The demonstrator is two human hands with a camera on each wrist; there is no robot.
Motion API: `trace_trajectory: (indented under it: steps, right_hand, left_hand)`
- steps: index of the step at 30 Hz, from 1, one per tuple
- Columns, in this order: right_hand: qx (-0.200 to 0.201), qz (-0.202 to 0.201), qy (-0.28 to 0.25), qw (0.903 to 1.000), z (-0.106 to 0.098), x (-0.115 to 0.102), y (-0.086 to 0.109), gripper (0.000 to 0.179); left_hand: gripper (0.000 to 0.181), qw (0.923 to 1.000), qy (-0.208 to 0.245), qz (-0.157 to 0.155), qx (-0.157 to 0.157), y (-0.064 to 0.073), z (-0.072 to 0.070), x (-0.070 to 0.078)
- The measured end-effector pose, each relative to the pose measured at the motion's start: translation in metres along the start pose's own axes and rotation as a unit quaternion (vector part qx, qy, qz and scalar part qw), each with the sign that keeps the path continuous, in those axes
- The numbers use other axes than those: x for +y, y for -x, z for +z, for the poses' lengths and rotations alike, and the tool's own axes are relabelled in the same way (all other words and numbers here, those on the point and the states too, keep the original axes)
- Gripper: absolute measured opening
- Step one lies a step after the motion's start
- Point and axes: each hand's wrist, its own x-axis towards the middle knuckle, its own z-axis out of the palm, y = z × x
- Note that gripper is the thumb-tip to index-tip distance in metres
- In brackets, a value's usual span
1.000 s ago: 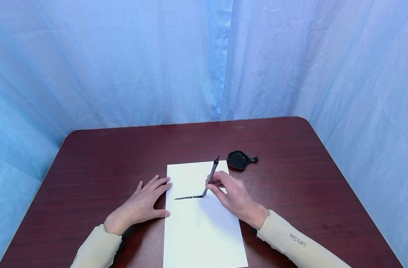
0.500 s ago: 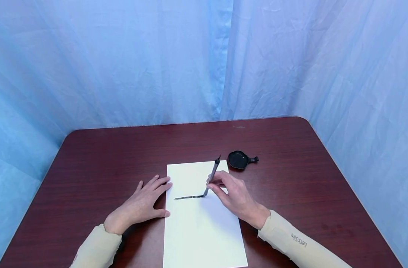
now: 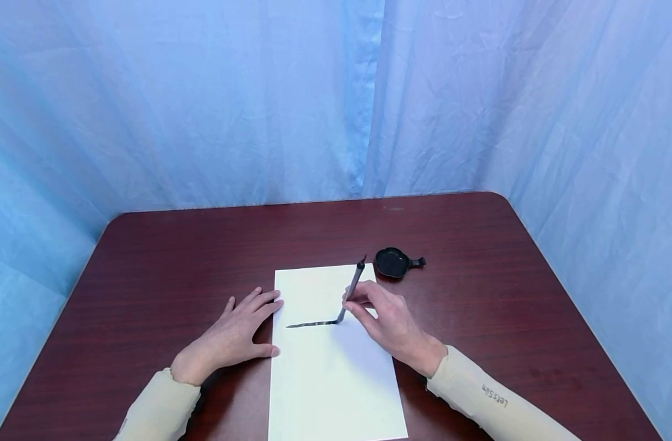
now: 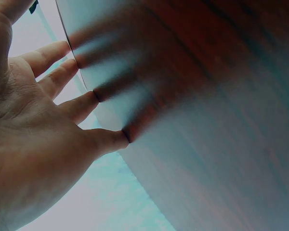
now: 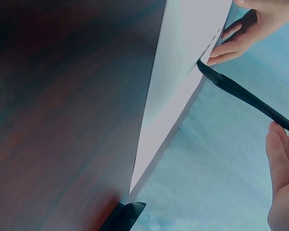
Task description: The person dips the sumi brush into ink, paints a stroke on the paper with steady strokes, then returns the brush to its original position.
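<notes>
Over the paper (image 3: pixel 336 392), our right grip (image 3: pixel 393 318) pinches the brush (image 3: pixel 353 283), its tip touching the paper at the right end of the dark stroke (image 3: pixel 312 324). Our left grip (image 3: pixel 233 331) lies spread at the paper's left edge. Pressing too hard could blot the stroke; too light a left touch could let the paper skid. A wide swing could knock the dish (image 3: pixel 392 263) just beside the paper's far right corner.

The head view is bright, the paper (image 3: pixel 327 389) nearly washed out; both wrist views are dimmer.
</notes>
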Motion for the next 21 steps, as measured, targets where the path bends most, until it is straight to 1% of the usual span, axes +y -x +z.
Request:
trace_trajectory:
  steps: [13, 21]
  right_hand:
    - [-0.006, 0.016, 0.008, 0.9998, -0.0015, -0.0009, 0.0033, 0.044]
    - [0.001, 0.007, 0.009, 0.9999, -0.0027, 0.0004, 0.0040, 0.043]
  left_hand:
    - [0.083, 1.0000, 0.002, 0.000, -0.001, 0.0007, 0.0009, -0.0001]
    - [0.083, 1.0000, 0.002, 0.001, 0.002, 0.0011, 0.0010, 0.0002]
